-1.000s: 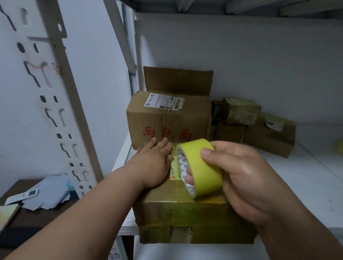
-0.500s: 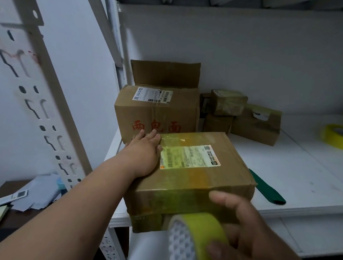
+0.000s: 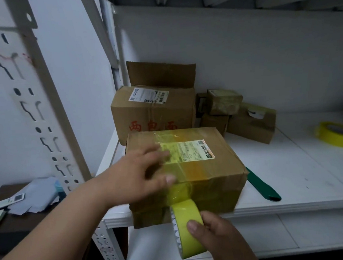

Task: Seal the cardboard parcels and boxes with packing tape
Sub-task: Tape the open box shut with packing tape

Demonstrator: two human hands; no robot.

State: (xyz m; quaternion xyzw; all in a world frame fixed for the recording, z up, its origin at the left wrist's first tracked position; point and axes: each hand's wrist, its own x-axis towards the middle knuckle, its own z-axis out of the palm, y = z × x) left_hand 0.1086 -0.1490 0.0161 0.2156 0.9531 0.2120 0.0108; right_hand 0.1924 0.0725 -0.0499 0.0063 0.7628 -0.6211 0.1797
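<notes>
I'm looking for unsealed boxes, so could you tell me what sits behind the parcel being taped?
A larger box with a raised flap stands behind the parcel; the parcel covers its base.

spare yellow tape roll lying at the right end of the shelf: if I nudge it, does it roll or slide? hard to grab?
The spare tape roll lies flat on its side on the shelf, so a nudge would probably slide it, not roll it; set on edge it likely would roll. It looks like a stiff ring with an open core, so probably light and easy to pinch through the hole.
</notes>
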